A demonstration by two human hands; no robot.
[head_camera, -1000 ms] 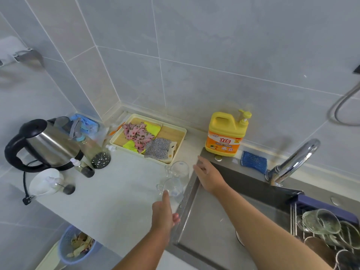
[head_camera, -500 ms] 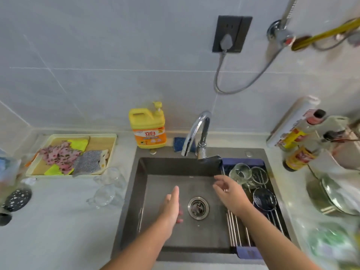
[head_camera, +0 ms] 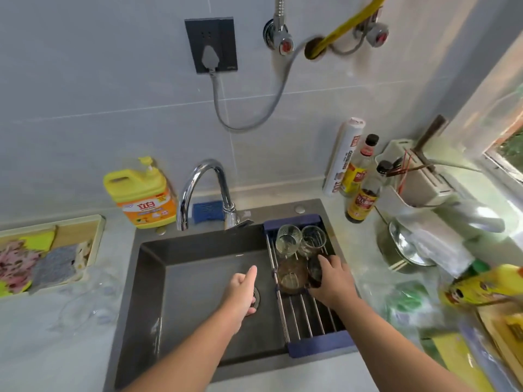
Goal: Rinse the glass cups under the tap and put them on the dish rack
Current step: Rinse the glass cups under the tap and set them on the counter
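Since half a second ago the right hand has left the open basin for the rack, and the left hand has drifted right over the drain. At far left a wooden tray (head_camera: 93,239) holds coloured cloths, and in front of it on the counter the two clear glass cups (head_camera: 85,304) stand as blurred shapes, well apart from the sink. A yellow detergent bottle (head_camera: 144,196) stands by the wall, just left of the chrome tap (head_camera: 203,188), whose spout curves over the dark sink (head_camera: 198,278); no water shows at the spout. The left hand (head_camera: 243,290) hovers over the basin above the drain (head_camera: 257,298), relaxed, its fingers loosely bent, holding nothing. The dish rack (head_camera: 308,315) lies across the right side of the sink. At its far end two clear cups (head_camera: 288,240) lie tilted side by side, and nearer in sits an amber cup (head_camera: 291,275). Touching that one on its right is a dark cup (head_camera: 314,274), which the right hand (head_camera: 332,281) grips from above, fingers curled round its rim and side. Right of the sink, sauce bottles (head_camera: 360,199) stand near the wall beside a steel pot (head_camera: 402,250).
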